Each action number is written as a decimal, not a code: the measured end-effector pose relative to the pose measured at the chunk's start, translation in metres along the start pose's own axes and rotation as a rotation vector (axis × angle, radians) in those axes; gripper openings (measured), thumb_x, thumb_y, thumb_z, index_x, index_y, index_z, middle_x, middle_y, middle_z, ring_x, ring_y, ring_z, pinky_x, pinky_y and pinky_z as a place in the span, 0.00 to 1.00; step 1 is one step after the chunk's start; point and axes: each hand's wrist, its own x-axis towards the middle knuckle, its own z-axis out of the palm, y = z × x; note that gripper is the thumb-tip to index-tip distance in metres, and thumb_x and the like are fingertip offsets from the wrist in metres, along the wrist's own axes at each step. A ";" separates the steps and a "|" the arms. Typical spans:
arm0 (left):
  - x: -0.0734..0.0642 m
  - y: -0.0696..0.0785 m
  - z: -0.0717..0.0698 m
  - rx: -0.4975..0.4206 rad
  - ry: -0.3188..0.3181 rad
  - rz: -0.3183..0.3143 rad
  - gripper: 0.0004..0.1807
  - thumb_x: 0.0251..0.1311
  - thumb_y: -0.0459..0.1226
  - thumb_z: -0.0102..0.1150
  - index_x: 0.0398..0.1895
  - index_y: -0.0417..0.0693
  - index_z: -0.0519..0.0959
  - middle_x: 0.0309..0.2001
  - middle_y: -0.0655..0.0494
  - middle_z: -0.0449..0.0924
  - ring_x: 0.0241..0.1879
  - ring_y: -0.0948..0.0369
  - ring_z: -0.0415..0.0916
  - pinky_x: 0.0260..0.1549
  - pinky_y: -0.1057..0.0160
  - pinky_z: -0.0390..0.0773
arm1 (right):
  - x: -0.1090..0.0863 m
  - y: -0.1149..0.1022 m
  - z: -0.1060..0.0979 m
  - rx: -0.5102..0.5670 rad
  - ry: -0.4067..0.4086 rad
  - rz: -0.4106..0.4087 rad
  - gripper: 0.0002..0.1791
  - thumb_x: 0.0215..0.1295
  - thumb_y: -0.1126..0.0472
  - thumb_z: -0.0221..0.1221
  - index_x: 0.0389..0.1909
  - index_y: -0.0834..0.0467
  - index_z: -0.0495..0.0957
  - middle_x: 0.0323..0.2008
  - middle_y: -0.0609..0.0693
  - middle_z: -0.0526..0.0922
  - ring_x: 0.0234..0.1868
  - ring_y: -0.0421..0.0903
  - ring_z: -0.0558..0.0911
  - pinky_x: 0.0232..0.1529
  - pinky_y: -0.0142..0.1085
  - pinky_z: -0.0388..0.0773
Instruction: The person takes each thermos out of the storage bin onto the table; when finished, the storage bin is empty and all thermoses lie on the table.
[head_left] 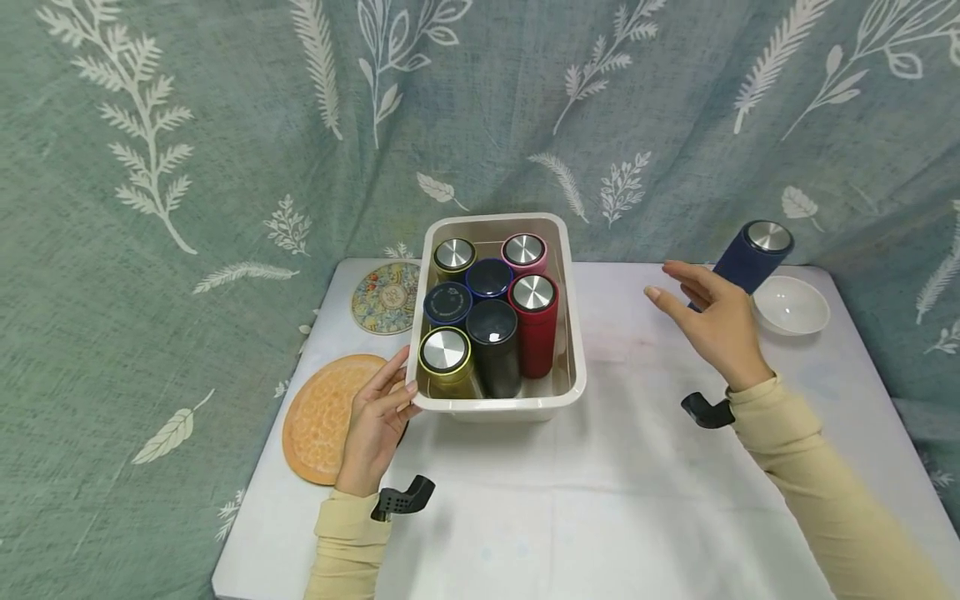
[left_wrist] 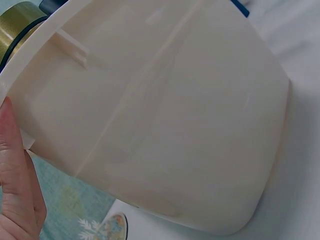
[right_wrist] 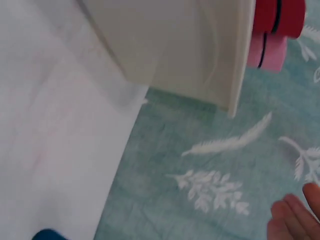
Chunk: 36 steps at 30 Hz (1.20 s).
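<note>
**White tub (head_left: pixel 498 405) held at a corner, dark blue bottle (head_left: pixel 748 257) by a loose hand**

The near left corner of the white tub is held between the thumb and fingers of the left hand (head_left: pixel 375 421). The thumb and fingers of the right hand (head_left: pixel 714 321) are parted and softly bent. Just behind this hand, the dark blue bottle with a silver lid is partly hidden; whether it is touched cannot be told.

Seven bottles are packed in the tub: a red bottle (head_left: pixel 536 333), a black bottle (head_left: pixel 498 358), a pink bottle (head_left: pixel 536 268), two with blue rims and two yellow-green ones.

Near the left hand, a round orange mat (head_left: pixel 318 425) is seen, with a patterned mat (head_left: pixel 384 296) farther back. A white bowl (head_left: pixel 792 307) is set beside the blue bottle. All are placed on a white table (head_left: pixel 600 500), backed by a leafy green-blue cloth (head_left: pixel 247 167).
</note>
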 end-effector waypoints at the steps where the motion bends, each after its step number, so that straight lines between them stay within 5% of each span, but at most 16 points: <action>1: 0.000 0.000 0.000 0.001 0.001 -0.002 0.32 0.68 0.26 0.53 0.75 0.46 0.64 0.49 0.58 0.76 0.38 0.68 0.82 0.37 0.72 0.83 | -0.001 -0.002 0.001 -0.002 -0.023 0.000 0.29 0.65 0.50 0.66 0.65 0.56 0.77 0.65 0.58 0.78 0.69 0.55 0.75 0.71 0.46 0.71; 7: 0.000 0.000 0.001 0.009 0.012 -0.012 0.32 0.68 0.25 0.52 0.75 0.47 0.65 0.49 0.59 0.75 0.37 0.68 0.81 0.37 0.72 0.83 | -0.007 -0.014 0.012 0.029 -0.135 0.012 0.28 0.65 0.51 0.67 0.64 0.55 0.77 0.65 0.56 0.79 0.67 0.53 0.76 0.70 0.42 0.72; 14: -0.002 0.000 0.000 0.002 0.002 -0.006 0.32 0.68 0.25 0.52 0.75 0.47 0.64 0.47 0.59 0.74 0.37 0.68 0.81 0.38 0.71 0.84 | -0.009 -0.014 0.034 0.129 -0.165 -0.003 0.28 0.61 0.54 0.70 0.63 0.54 0.78 0.63 0.52 0.80 0.66 0.48 0.78 0.67 0.31 0.74; 36: -0.002 0.000 -0.001 0.004 -0.005 -0.001 0.32 0.68 0.25 0.51 0.75 0.47 0.64 0.46 0.59 0.75 0.38 0.68 0.81 0.38 0.71 0.83 | -0.005 -0.023 0.073 0.372 -0.320 -0.001 0.36 0.58 0.60 0.72 0.68 0.58 0.73 0.68 0.53 0.76 0.71 0.49 0.73 0.71 0.37 0.70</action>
